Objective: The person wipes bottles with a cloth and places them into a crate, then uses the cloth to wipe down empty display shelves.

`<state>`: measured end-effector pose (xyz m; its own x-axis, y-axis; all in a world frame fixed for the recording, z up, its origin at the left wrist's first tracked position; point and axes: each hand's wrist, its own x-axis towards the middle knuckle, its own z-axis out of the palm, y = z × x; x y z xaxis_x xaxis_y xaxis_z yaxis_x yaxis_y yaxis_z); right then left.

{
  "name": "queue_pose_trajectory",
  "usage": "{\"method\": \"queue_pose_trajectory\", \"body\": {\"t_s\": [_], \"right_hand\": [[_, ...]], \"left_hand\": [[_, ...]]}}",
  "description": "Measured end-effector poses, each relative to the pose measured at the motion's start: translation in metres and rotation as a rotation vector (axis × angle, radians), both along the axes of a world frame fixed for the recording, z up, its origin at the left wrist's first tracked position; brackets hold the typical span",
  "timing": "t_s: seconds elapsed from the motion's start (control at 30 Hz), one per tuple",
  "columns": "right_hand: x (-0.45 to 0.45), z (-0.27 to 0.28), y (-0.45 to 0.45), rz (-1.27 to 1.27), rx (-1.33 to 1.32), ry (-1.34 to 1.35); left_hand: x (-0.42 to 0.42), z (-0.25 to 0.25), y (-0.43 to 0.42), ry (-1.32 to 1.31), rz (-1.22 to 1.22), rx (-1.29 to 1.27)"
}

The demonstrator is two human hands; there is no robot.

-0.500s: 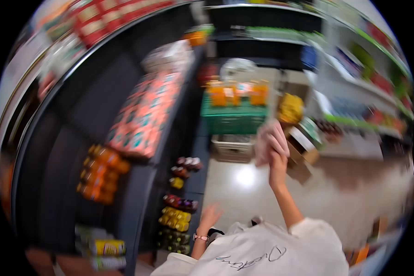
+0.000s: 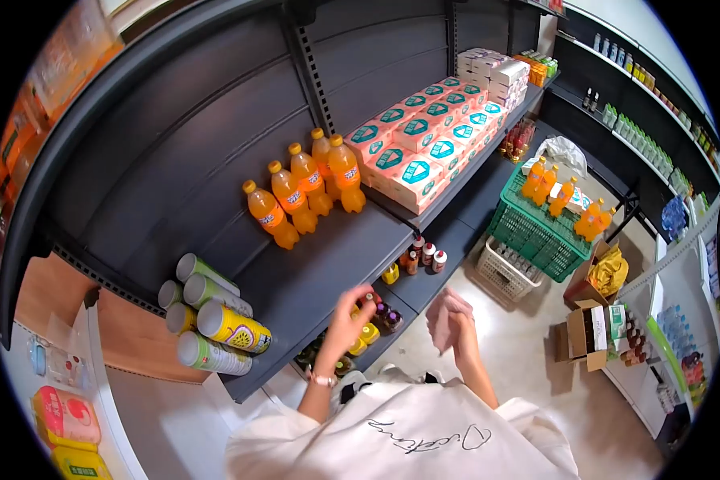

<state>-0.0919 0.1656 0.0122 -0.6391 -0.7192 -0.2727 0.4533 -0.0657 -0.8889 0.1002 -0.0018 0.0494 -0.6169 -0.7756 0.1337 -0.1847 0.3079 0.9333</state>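
Observation:
My left hand (image 2: 346, 320) is raised in front of the dark shelf (image 2: 312, 272), its fingers apart and curved, with nothing in them. To its right, my right hand (image 2: 454, 318) is closed on a pale pink cloth (image 2: 438, 322). Several orange soda bottles (image 2: 292, 196) stand upright on the shelf beyond my left hand. Pink tissue packs (image 2: 424, 136) are stacked to the right of the bottles. Green and yellow cans (image 2: 232, 324) lie piled at the shelf's near left end.
A green crate (image 2: 536, 228) with orange bottles on top rests over a white basket (image 2: 504, 276). An open cardboard box (image 2: 580, 336) is on the floor at the right. Lower-shelf bottles (image 2: 388, 316) are below my hands. Stocked shelves (image 2: 644, 76) line the back right.
The view has swung left toward the shelf and sharpened. My left hand is higher, in front of the shelf edge. My right hand still holds the cloth.

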Motion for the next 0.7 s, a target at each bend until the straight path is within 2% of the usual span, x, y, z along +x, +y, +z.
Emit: {"method": "queue_pose_trajectory", "body": {"t_s": [0.07, 0.13, 0.2, 0.23, 0.27, 0.33, 0.4, 0.47, 0.5, 0.6, 0.67, 0.7], "right_hand": [[0.005, 0.009, -0.034, -0.017, -0.023, 0.163], [0.022, 0.061, -0.042, -0.025, -0.003, 0.081], [0.031, 0.072, -0.037, -0.087, -0.132, 0.101], [0.032, 0.052, -0.029, -0.132, -0.186, 0.080], [0.022, 0.011, -0.036, -0.181, -0.245, 0.066], [0.026, -0.008, -0.029, -0.146, -0.191, 0.040], [0.032, -0.007, -0.015, -0.184, -0.137, -0.065], [0.029, -0.013, 0.010, -0.142, -0.086, 0.037], [0.044, 0.036, 0.002, -0.338, 0.005, -0.088], [0.037, 0.019, 0.015, -0.300, 0.050, -0.097], [0.034, 0.028, 0.009, -0.344, 0.057, -0.090], [0.034, 0.046, -0.001, -0.378, 0.020, -0.081]], "left_hand": [[-0.013, -0.002, -0.055, 0.143, 0.109, -0.031], [-0.035, 0.041, -0.092, 0.249, 0.140, -0.058], [-0.061, 0.073, -0.122, 0.203, 0.245, -0.174], [-0.077, 0.063, -0.142, 0.276, 0.230, -0.289], [-0.106, 0.025, -0.187, 0.382, 0.207, -0.307], [-0.136, 0.033, -0.223, 0.254, 0.403, -0.461], [-0.164, 0.024, -0.261, 0.227, 0.449, -0.615], [-0.185, 0.006, -0.284, 0.260, 0.457, -0.623], [-0.187, 0.005, -0.284, 0.233, 0.487, -0.646], [-0.187, 0.005, -0.277, 0.199, 0.533, -0.683], [-0.188, 0.006, -0.269, 0.249, 0.473, -0.583], [-0.185, 0.012, -0.259, 0.330, 0.428, -0.395]]}}
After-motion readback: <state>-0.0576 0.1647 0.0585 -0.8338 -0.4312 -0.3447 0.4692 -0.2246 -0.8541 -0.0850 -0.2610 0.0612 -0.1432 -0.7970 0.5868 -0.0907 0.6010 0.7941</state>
